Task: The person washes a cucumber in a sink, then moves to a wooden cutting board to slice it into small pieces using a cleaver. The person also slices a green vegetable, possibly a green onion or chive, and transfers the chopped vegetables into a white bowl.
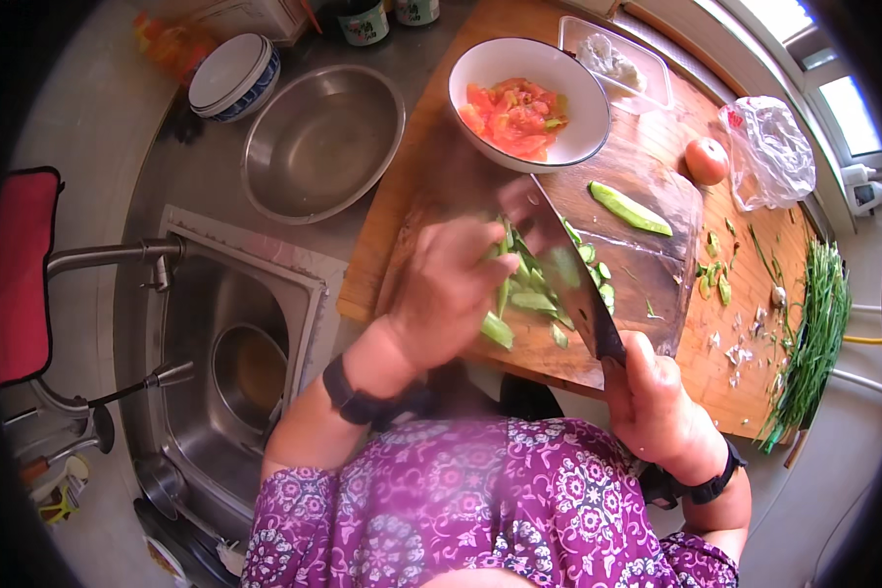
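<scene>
My right hand point(658, 404) grips the dark handle of a kitchen cleaver point(569, 264). Its broad blade stands on edge across a wooden chopping board point(643, 272), among cut cucumber pieces point(533, 301). On the blade's left side, my left hand point(452, 287) is curled over cucumber strips, its fingertips holding them close to the blade; the hand is slightly blurred. Small cucumber slices point(604, 287) lie to the right of the blade. Farther right on the board rests a longer cucumber piece point(630, 209). A white bowl point(588, 140) of cut tomato point(518, 117) stands at the board's far edge.
A steel basin point(323, 143) and stacked bowls point(235, 77) stand left of the wooden table point(761, 294); the sink point(224, 294) is nearer. Rightward are a tomato point(706, 161), a plastic bag point(770, 154), green stalks point(812, 338) and scraps. A clear container point(654, 62) sits at the back.
</scene>
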The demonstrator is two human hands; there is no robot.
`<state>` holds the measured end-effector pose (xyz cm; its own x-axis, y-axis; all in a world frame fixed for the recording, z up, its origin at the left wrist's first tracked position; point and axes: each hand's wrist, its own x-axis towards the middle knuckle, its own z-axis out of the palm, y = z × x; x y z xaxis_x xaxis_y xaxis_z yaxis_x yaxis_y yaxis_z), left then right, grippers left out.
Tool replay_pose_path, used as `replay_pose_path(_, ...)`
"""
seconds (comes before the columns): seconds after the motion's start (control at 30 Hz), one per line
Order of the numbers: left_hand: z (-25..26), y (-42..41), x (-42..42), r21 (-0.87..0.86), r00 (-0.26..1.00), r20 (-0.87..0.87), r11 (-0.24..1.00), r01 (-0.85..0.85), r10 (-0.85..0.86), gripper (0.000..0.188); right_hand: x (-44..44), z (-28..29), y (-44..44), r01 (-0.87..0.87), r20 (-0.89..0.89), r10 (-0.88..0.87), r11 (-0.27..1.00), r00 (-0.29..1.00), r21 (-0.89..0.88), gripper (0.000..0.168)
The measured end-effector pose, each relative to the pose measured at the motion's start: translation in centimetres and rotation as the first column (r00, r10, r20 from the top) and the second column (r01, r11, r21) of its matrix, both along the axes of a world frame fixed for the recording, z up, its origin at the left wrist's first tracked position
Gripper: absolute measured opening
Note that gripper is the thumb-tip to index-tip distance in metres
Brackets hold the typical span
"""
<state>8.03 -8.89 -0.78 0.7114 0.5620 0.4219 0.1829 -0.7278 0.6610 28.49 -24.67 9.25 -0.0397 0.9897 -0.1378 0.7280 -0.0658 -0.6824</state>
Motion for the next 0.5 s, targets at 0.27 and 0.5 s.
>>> replay_pose_path(0.27, 1.4, 0.3, 1.3, 0.155, 0.993, -0.119, 0.987, 0.043, -0.024, 0.016, 0.6, 0.5, -1.6, 0.032, 0.004, -0.032, 0.999, 0.999, 0.021, 0.018)
replay_pose_path(0.5, 0.9, -1.4, 1.1, 0.086, 0.997, -0.072, 0.996, 0.015, -0.009, 0.02, 0.9, 0.0, -2.9, -0.053, 0.052, 0.053, 0.999, 0.997, -0.001, 0.021)
